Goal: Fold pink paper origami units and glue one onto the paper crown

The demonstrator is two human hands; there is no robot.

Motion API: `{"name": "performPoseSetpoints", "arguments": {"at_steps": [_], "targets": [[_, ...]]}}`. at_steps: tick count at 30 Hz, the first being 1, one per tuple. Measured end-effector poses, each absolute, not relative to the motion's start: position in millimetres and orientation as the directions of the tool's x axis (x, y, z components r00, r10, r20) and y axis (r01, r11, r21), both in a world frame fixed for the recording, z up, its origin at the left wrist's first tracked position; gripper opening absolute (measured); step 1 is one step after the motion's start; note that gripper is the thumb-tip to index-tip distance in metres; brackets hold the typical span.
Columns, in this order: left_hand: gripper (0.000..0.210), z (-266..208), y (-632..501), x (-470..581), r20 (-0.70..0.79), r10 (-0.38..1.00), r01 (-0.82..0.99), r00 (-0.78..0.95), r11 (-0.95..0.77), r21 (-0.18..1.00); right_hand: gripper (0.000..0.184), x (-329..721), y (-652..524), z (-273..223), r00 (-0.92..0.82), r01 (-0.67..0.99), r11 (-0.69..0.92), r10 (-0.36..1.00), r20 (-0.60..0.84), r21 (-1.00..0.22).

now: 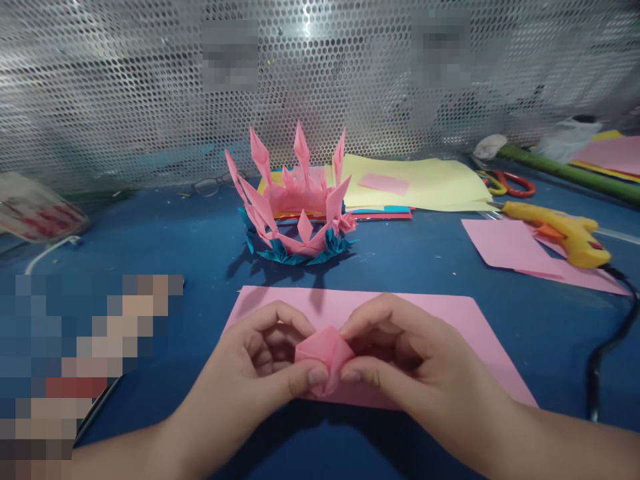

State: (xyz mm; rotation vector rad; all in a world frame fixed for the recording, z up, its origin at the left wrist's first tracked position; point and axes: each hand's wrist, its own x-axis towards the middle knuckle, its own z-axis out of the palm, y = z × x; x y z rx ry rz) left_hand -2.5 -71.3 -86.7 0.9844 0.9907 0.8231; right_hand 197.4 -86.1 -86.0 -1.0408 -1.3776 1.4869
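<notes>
Between my two hands is a small piece of folded pink paper (327, 350), with several creases showing. My left hand (260, 360) pinches its left side, thumb in front and fingertips behind. On the right side, my right hand (400, 353) grips it the same way. Both hands are over a flat pink sheet of paper (450, 320) on the blue table. Just beyond stands a pink paper crown (297, 200) with tall pointed pieces and blue folded paper leaves (283, 252) around its base.
A yellow glue gun (560, 230) with a black cord lies at right on pink paper pieces (510, 243). Behind are yellow sheets (425, 177), red-handled scissors (520, 185) and a green stick (565, 170). A perforated metal panel (320, 73) closes the back. A container (37, 210) sits at left.
</notes>
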Motion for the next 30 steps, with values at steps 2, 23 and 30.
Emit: {"name": "performPoseSetpoints", "arguments": {"at_steps": [2,23,30], "targets": [[0.033,-87.7,-71.2,-4.5,-0.279,0.898,-0.118,0.339,0.335,0.935,0.017,197.8,-86.3,-86.4,-0.315,-0.020,-0.008,0.949,-0.001,-1.000],[0.014,-95.6,-80.0,-3.5,-0.081,0.921,0.177,0.380,0.014,0.984,0.022,198.4,-86.1,-86.1,-0.395,-0.040,-0.205,0.902,-0.173,-0.978],[0.021,-92.8,-78.8,-3.0,-0.064,0.923,0.193,0.380,-0.011,0.981,0.040,198.2,-84.1,-91.8,-0.435,-0.082,-0.233,0.883,-0.175,-0.969]]}}
